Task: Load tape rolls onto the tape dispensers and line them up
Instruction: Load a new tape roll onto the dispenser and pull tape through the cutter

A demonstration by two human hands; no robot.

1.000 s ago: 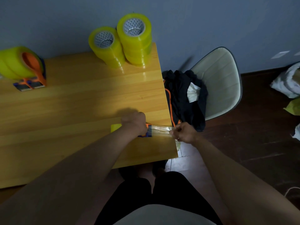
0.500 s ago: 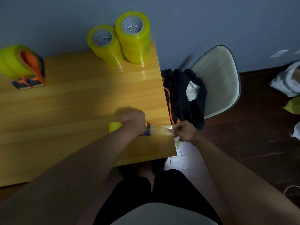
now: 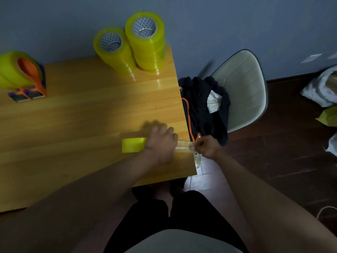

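Both bare forearms reach forward. The left hand (image 3: 161, 143) lies palm down, fingers curved forward. The right hand (image 3: 207, 147) is curled, fingertips pinched together.

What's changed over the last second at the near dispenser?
The left hand has slid right over the dispenser, now hiding its blue-orange front; only the yellow roll shows. The tape strip looks shorter. The right hand keeps pinching its end. Stacked rolls and loaded dispenser unmoved.

Wooden table (image 3: 82, 115) bears 2 tape stacks (image 3: 131, 48), 2 dispensers (image 3: 27, 77).
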